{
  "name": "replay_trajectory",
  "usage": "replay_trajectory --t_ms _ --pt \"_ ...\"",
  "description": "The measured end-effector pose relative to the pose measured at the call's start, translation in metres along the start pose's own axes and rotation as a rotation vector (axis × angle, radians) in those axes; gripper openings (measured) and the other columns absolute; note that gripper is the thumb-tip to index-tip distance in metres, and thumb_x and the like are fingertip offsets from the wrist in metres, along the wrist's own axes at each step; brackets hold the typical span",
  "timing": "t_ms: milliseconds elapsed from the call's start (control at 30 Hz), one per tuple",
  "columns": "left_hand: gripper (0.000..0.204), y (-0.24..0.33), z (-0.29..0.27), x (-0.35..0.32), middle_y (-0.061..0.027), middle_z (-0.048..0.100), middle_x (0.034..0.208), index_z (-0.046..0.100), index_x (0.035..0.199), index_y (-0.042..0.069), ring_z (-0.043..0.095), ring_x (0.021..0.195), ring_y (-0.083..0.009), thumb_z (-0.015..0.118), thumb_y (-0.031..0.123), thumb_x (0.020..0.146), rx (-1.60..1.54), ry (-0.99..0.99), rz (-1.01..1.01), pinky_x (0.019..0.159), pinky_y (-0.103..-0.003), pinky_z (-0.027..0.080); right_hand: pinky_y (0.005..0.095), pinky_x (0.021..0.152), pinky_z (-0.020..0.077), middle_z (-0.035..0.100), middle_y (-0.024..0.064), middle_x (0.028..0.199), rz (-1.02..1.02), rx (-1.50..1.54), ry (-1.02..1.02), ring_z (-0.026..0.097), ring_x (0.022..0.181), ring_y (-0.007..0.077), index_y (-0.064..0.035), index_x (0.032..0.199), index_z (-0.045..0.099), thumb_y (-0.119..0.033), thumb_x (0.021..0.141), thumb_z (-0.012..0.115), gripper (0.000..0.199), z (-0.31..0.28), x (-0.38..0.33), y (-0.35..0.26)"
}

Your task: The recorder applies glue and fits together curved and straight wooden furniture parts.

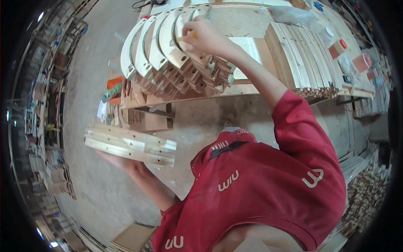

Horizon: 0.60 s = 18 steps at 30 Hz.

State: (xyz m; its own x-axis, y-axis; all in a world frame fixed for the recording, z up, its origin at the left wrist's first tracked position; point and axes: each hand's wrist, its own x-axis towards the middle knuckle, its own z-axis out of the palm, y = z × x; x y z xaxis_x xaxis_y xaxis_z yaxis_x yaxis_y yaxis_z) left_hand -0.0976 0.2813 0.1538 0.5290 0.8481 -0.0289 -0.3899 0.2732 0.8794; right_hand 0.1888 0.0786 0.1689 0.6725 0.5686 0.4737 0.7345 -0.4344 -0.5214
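My left hand [121, 161] is under a bundle of pale wooden slats [131, 143] with dark holes along them, gripping it out over the floor to the left of my body. Most of its fingers are hidden beneath the wood. My right hand [204, 36] is closed around a small yellow object [191, 34], mostly covered by the fingers, so its kind does not show. It is above the right side of a pile of curved wooden pieces [167, 44] with holes near their ends, stacked in several rows on the workbench.
The workbench [241, 89] runs across the far side. On it, right of the pile, lies a stack of straight wooden slats [300, 54]. Clear plastic bags [295, 16] and a red-lidded container [338, 48] stand farther right. An orange crate [114, 89] is left of the bench.
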Motion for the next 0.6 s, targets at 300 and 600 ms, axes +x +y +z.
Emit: replay_trajectory --t_ms 300,600 --pt "0.078 0.010 -0.060 -0.029 -0.0140 0.038 0.134 0.021 0.141 0.007 0.045 0.115 -0.0296 0.012 0.065 0.088 0.233 0.149 -0.024 0.098 -0.044 0.037 0.0350 0.079 0.0469 0.061 0.0162 0.095 0.113 0.191 0.243 0.059 0.090 0.0282 -0.0057 0.101 0.060 -0.025 0.080 0.061 0.029 -0.014 0.018 0.066" --pt "0.063 0.007 -0.119 -0.027 -0.0190 0.054 0.110 0.044 0.119 -0.010 0.051 0.103 -0.0271 0.066 0.033 0.078 1.206 -0.097 0.069 0.090 -0.036 0.040 0.0392 0.081 0.0468 0.063 0.0175 0.094 0.633 -0.200 -0.149 0.060 0.092 0.0309 -0.0052 0.098 0.061 -0.021 0.071 0.064 0.031 0.020 -0.104 0.193"
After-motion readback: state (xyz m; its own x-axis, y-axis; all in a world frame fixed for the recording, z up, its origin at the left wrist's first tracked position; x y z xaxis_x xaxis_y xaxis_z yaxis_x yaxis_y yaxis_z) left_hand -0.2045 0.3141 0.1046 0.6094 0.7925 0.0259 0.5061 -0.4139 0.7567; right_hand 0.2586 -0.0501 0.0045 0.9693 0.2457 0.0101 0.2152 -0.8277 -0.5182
